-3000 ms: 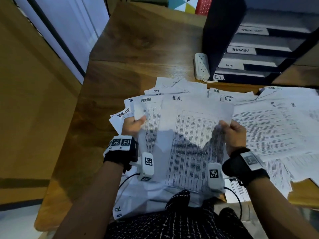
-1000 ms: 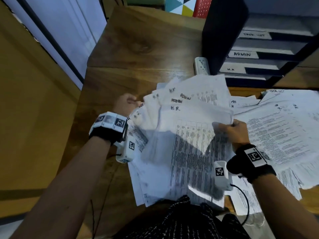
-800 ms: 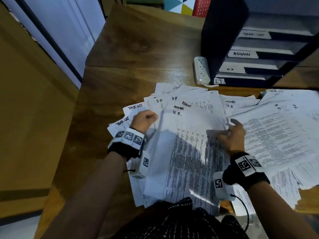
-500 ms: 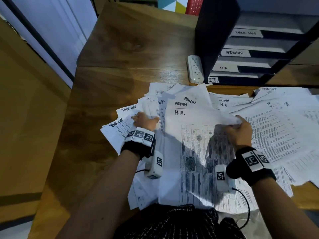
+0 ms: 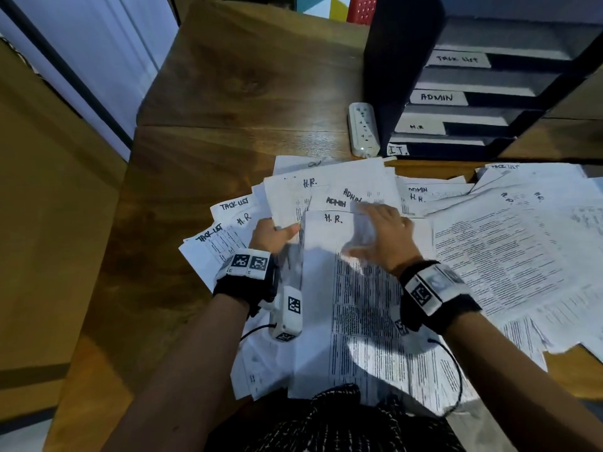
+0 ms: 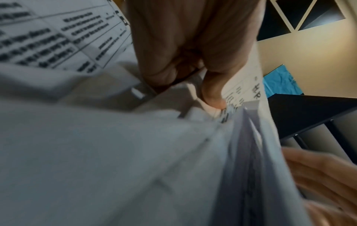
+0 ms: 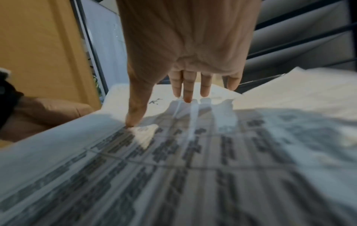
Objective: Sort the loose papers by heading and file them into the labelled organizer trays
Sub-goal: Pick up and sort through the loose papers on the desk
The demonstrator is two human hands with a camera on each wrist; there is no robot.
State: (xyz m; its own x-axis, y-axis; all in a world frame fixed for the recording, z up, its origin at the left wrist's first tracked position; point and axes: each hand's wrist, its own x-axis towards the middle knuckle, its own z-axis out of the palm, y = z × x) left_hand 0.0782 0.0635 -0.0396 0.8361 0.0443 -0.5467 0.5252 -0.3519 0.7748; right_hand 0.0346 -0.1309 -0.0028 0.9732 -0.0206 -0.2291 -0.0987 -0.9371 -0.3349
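— Wooden desk point(image 5: 248, 93): where is the H.R. sheet point(image 5: 329, 256) found?
— At the near edge, its long axis run toward the organizer point(image 5: 463, 102) at the far right corner

— How is it held?
— Its left edge is pinched by the left hand point(image 5: 270, 236); the right hand point(image 5: 385, 236) is laid flat on it, fingers straight, nearer the trays

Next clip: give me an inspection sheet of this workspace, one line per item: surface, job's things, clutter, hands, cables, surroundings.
Surface: wooden desk, near half under paper.
Job's things: loose papers headed H.R., ADMIN and TASK LIST, overlapping; top H.R. sheet in front; organizer trays labelled TASK LIST, ADMIN, H.R., I.T.
Clutter: power strip beside the organizer.
Hands: left hand grips a bundle of sheets at its left edge; right hand lies with straight fingers on the top sheet.
Cables: thin black wrist-camera cables.
Surroundings: wooden panel at left.
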